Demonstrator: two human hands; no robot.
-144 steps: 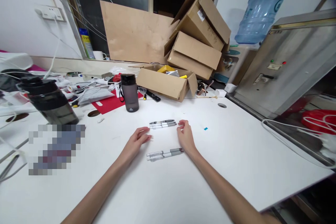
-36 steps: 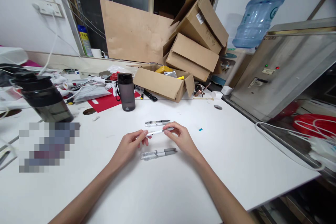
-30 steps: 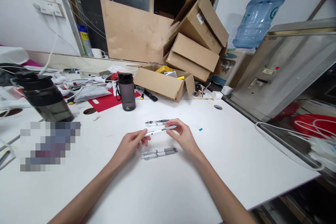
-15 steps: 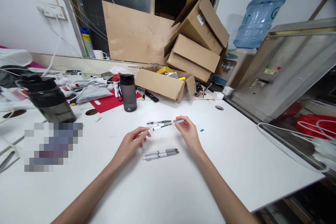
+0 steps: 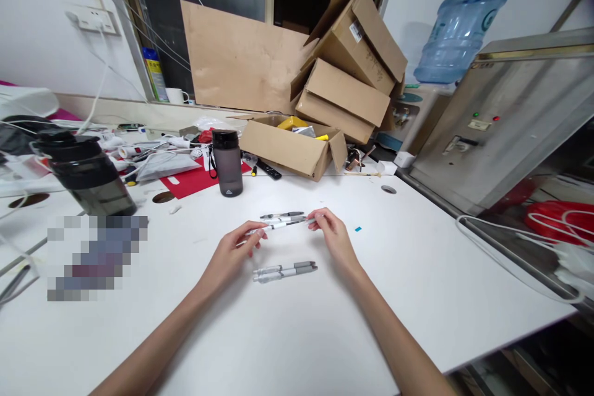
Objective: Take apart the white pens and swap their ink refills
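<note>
Above the white table, my left hand [image 5: 241, 240] pinches the white barrel of a pen [image 5: 279, 226], which lies nearly level and points right. My right hand [image 5: 331, 230] is closed at the pen's far end, its thumb and fingertips on a small grey front piece [image 5: 312, 220]. A thin dark section shows between barrel and grey piece; whether the two parts touch is too small to tell. Just behind the held pen lies a clear and dark pen [image 5: 281, 215], with another light one partly hidden. Nearer me, two white pens with grey grips [image 5: 285, 270] lie side by side.
A dark water bottle [image 5: 227, 164] stands behind my hands, by an open cardboard box [image 5: 283, 147]. A larger bottle [image 5: 88, 173] is at left beside a blurred-out item [image 5: 99, 257]. A blue scrap [image 5: 357, 229] lies right of my right hand. Cables [image 5: 501, 260] run along the right edge.
My right hand has shifted slightly, and the grey piece in its fingers shows less beyond the fingertips. My left hand stays nearly still with the pen. The view has moved a little.
</note>
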